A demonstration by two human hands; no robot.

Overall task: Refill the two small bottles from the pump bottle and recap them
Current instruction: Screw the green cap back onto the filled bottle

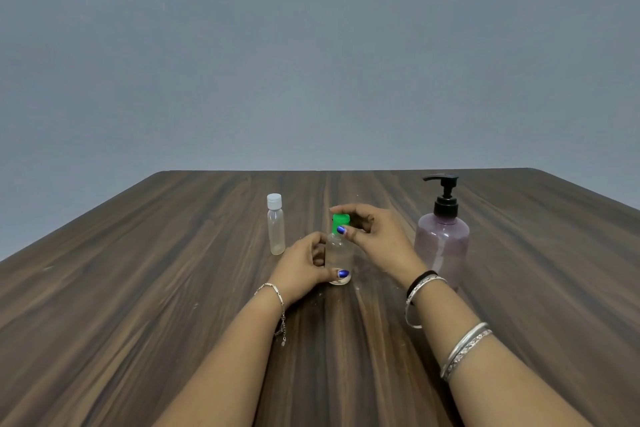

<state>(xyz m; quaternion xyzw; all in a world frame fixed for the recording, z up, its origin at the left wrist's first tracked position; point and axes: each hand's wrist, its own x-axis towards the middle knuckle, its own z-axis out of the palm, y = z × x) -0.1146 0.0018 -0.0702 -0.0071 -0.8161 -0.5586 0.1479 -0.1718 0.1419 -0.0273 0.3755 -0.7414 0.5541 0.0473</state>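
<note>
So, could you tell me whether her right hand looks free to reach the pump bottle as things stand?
Probably not at once: the right hand grips the green cap, though nothing lies between it and the pump bottle.

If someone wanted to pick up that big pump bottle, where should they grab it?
Probably round the wide body of the pump bottle, coming from its right side. It stands upright on the table, and the right hand and green-capped bottle crowd its left. The thin pump head looks less steady.

Two small clear bottles on the surface: one white-capped (276, 225), one green-capped (339, 253). One purple pump bottle (442, 239). Two hands in play, left (301, 265) and right (374, 236). Several silver bangles (464, 350).
</note>
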